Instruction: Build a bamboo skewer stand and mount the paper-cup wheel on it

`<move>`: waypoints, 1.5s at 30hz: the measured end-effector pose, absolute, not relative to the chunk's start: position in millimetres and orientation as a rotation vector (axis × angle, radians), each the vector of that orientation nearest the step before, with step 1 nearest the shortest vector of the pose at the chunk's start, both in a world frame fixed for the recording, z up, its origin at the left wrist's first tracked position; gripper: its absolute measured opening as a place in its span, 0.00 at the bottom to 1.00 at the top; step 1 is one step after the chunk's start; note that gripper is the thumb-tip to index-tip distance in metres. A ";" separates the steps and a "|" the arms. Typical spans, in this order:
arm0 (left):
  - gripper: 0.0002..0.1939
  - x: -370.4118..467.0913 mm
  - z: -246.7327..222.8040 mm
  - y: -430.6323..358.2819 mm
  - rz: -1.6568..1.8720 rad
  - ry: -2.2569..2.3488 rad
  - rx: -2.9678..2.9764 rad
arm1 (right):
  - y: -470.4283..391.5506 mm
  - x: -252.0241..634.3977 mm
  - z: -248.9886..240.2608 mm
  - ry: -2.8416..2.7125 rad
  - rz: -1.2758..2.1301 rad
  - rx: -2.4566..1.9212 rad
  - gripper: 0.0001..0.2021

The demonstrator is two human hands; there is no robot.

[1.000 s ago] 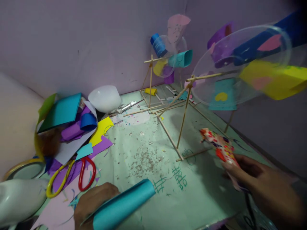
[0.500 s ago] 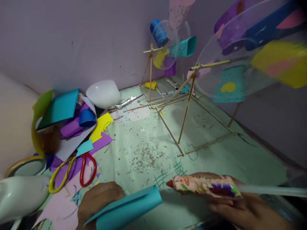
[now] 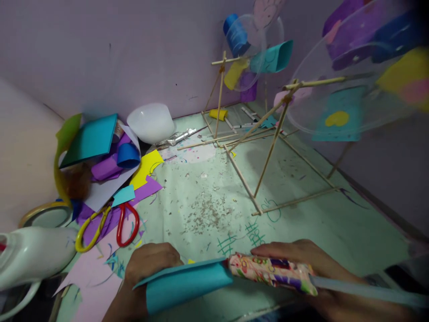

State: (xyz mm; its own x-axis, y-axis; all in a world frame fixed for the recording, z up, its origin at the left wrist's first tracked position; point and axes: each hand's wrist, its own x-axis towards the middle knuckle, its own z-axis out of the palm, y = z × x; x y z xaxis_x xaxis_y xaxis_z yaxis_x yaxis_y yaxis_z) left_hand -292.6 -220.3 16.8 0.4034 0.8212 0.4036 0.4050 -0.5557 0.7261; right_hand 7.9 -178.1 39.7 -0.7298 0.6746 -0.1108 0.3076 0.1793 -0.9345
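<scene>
My left hand [image 3: 152, 264] is closed on a folded piece of turquoise paper [image 3: 189, 288], which forms a loose roll with one flap on top. In my right hand [image 3: 311, 257] is a hot glue gun [image 3: 271, 270] with a floral wrapping. A translucent glue stick [image 3: 351, 288] sticks out of its back end. The gun's red nozzle meets the right end of the paper's upper flap. Whether glue is coming out cannot be made out.
Scissors with yellow and red handles [image 3: 129, 223] lie among paper scraps on the left, beside a white bottle [image 3: 36, 255]. A stick frame [image 3: 241, 176] carrying a clear disc with coloured paper cups stands at the right. Behind it is a smaller wheel [image 3: 246, 53]. A white bowl [image 3: 150, 123] leans by the wall.
The glue gun has moved left, bringing its nozzle from a gap away to the edge of the turquoise paper. The camera view has shifted slightly.
</scene>
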 end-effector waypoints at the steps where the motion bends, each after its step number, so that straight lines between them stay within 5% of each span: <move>1: 0.09 -293.1 16.1 -220.7 1.030 1.047 2.136 | -177.7 7.2 38.8 -2.140 1.566 -0.903 0.15; 27: 0.06 -294.9 3.8 -224.8 1.113 1.023 2.132 | -172.1 2.3 37.6 -2.265 1.582 -0.907 0.17; 32: 0.06 -295.4 3.4 -224.1 1.136 0.978 2.131 | -170.5 2.9 39.2 -2.276 1.621 -0.918 0.23; 45: 0.10 -294.1 12.7 -222.9 1.109 1.030 2.174 | -172.2 15.3 35.5 -2.252 1.501 -0.952 0.18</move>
